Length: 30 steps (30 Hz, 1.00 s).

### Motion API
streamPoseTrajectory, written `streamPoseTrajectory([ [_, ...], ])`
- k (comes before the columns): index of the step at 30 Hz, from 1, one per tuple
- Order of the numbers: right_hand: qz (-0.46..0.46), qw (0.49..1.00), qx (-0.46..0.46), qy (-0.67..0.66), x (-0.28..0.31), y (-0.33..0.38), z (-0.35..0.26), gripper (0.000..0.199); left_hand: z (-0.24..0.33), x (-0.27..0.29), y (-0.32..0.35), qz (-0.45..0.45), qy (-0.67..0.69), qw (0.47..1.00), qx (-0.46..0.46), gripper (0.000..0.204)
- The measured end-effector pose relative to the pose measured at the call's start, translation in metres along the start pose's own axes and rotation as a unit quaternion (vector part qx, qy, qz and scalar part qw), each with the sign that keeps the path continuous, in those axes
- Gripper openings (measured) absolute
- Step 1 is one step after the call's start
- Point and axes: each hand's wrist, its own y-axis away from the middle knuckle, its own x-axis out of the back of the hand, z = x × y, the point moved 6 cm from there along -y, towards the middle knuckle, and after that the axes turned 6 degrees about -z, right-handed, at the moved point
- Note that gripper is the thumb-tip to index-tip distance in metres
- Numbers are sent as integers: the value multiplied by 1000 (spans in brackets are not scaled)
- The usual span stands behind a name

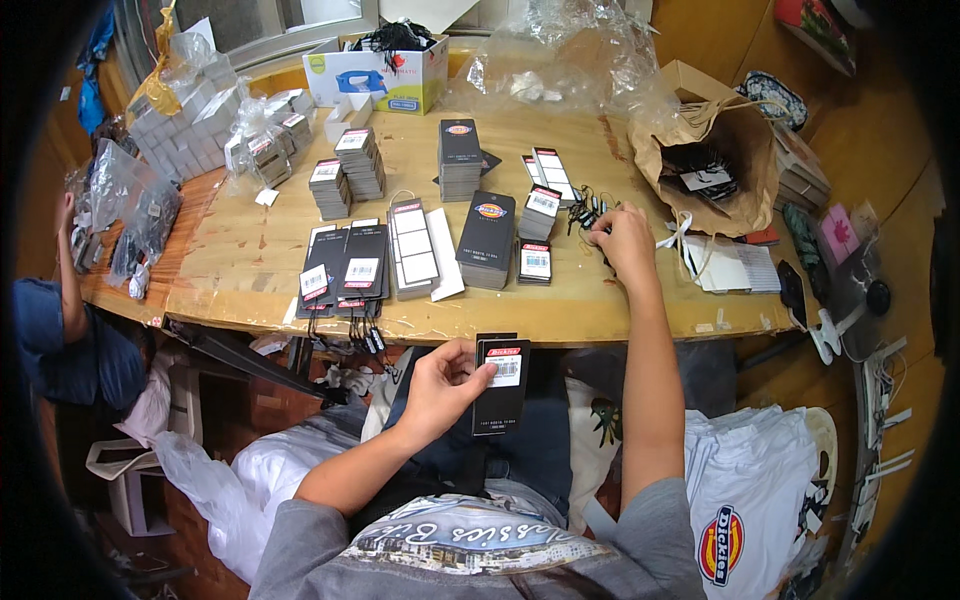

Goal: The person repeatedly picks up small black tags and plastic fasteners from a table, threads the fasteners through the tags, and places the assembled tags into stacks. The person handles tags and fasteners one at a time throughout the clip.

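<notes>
My left hand point(440, 393) is closed on black hang tags point(496, 410), held over my lap just off the table's front edge. A small white barcode tag with a red top lies on their face, under my thumb. My right hand point(627, 243) reaches onto the table, its fingers pinched at a small heap of black hang-tag strings point(590, 208); how many are between the fingers is hidden. Left of that hand stand stacks of small barcode tags point(534, 262) and a tall stack of black tags point(485, 240). Strung black tags point(345, 265) lie farther left, their strings over the edge.
A brown paper bag point(715, 140) lies open at the right, black strings inside. At the back stand a cardboard box point(375, 75) and clear plastic point(560, 55). Bundled small boxes point(190, 125) fill the back left. Another person's arm point(68, 255) shows at far left. White shirts point(750, 480) lie right of me.
</notes>
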Motion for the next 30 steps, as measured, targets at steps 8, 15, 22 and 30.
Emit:
streamPoseTrajectory([
  [8, -27, 861, -39, -506, 43, -44, 30, 9, 3, 0, 3, -2, 20, 1000, 7, 14],
  [15, -54, 857, -3, -512, 76, -20, 5, 11, 2, -2, 4, -18, 26, 999, 3, 13],
  [22, -100, 913, -94, -384, 46, 63, 32, 9, 0, -3, 6, -37, 18, 999, 21, 12],
  [30, -240, 810, -9, -534, 28, 126, -15, 17, 27, -44, -11, -225, -155, 954, -124, 7],
])
